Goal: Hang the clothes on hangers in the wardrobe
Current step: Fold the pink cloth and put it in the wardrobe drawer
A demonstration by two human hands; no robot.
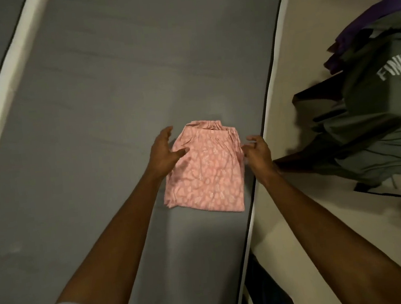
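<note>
A folded pink patterned garment [202, 169] lies on a grey mattress [105, 107], near its right edge, just below the view's centre. Both hands are released, fingers spread: the left hand [163, 153] touches the garment's 9 o'clock side, and the right hand [257, 152] is at its 3 o'clock edge. Neither grips it. The task looks barely begun: no hanger or wardrobe is in view. At 3 o'clock, a heap of grey and purple clothes [373, 113] waits on a cream floor [300, 215]. The room is dim.
</note>
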